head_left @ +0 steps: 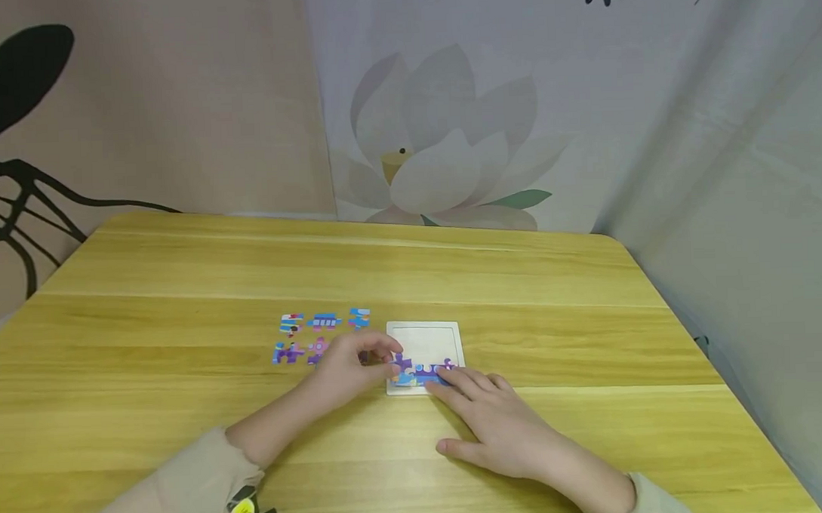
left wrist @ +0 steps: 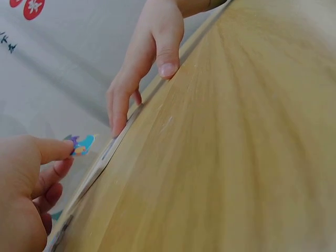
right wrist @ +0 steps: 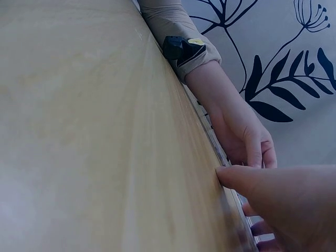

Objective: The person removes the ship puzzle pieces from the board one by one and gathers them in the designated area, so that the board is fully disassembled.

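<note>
A square white puzzle tray [head_left: 426, 339] lies on the table, with joined purple and blue jigsaw pieces [head_left: 425, 372] along its near side. My left hand [head_left: 347, 370] is at the tray's left edge. Between its thumb and forefinger it pinches a small blue, purple and orange jigsaw piece [left wrist: 84, 145], held raised in the left wrist view. The right hand [head_left: 501, 425] reaches in from the near right. Its straight fingers rest on the joined pieces by the tray's front right corner, and its thumb is spread apart.
Loose jigsaw pieces lie in rows left of the tray, among them a blue one [head_left: 325, 321] and a purple one [head_left: 288, 353]; the left hand partly covers this group. The wooden table [head_left: 521, 283] runs back to a printed curtain [head_left: 447, 134].
</note>
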Action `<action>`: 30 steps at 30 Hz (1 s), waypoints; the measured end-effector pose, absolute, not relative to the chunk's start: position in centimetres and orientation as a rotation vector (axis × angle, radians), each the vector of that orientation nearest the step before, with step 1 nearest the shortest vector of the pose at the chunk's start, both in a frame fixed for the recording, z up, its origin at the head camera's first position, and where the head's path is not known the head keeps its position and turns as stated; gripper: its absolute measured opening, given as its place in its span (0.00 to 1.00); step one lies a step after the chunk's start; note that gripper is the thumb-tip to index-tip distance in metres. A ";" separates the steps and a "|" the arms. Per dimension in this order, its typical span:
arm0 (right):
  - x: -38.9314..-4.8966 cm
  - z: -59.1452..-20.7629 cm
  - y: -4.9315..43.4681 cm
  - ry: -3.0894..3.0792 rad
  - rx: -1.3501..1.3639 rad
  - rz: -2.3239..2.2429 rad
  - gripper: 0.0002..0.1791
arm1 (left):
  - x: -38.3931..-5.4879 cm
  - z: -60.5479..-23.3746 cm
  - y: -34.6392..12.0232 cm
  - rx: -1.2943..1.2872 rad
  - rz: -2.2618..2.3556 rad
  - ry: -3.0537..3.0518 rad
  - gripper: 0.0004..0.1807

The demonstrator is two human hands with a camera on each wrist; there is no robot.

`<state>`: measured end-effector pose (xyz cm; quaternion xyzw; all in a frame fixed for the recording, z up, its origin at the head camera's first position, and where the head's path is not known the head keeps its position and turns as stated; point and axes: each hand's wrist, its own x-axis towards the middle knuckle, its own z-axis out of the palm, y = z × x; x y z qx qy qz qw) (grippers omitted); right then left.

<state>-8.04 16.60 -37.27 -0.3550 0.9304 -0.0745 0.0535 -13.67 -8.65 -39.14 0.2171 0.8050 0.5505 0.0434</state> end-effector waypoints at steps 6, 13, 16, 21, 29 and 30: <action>-8.0 -37.5 16.6 2.831 -1.082 -0.231 0.40 | -13.1 -39.1 -9.9 0.627 1.718 2.438 0.11; -8.0 -37.5 16.6 2.838 -1.097 -0.224 0.40 | -12.5 -39.1 -12.1 0.538 1.743 2.441 0.12; -8.0 -37.5 16.7 2.837 -1.098 -0.225 0.40 | -12.3 -39.1 -13.0 0.507 1.761 2.437 0.12; -8.0 -37.5 16.7 2.838 -1.087 -0.220 0.40 | -12.0 -39.0 -14.3 0.496 1.765 2.457 0.13; -8.0 -37.3 16.7 2.822 -1.075 -0.230 0.40 | -11.4 -39.1 -16.4 0.477 1.682 2.514 0.15; -8.0 -37.3 16.7 2.822 -1.075 -0.229 0.40 | -11.4 -39.1 -16.6 0.474 1.669 2.520 0.16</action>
